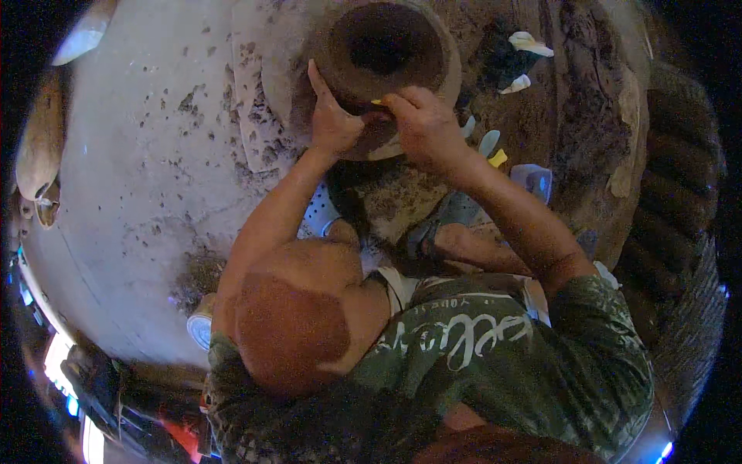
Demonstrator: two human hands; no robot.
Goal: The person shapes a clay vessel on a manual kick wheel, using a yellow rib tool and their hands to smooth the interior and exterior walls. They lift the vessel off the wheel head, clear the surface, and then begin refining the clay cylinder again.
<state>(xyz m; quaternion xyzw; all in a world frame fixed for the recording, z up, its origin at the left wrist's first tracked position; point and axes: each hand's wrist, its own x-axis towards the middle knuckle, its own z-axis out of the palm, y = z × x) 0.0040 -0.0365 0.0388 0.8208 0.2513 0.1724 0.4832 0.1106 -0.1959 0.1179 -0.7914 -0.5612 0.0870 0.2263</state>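
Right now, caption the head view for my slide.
Left hand at the side of a round, wide-mouthed clay pot, right hand pinching a small yellow piece near its rim.

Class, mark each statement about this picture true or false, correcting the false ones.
1. The right hand holds a small yellow piece. True.
2. The left hand is clenched in a fist. False: it is open, its fingers at the pot.
3. The pot's mouth is covered by a lid. False: it is open.
4. The left shoe has small holes. True.
5. A second yellow piece lies left of the pot. False: it lies to the right.
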